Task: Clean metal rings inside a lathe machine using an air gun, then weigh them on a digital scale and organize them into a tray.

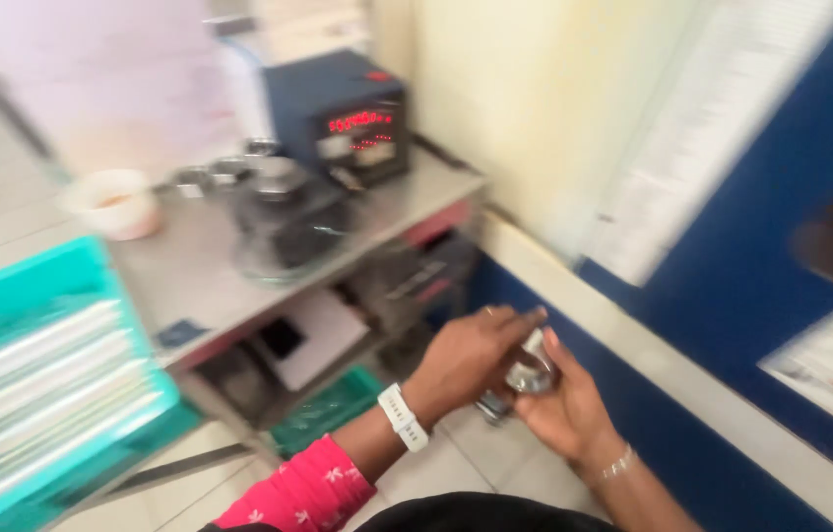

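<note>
Cupping a small metal part from below, the right hand steadies it while the left hand closes over its top — both wrapped tightly around it, low and right of the steel bench with its blue meter.

Two hands, left and right, meet at lower centre around one small metal part. One white bowl sits upper left, one blue box upper centre, one teal tray far left.
</note>
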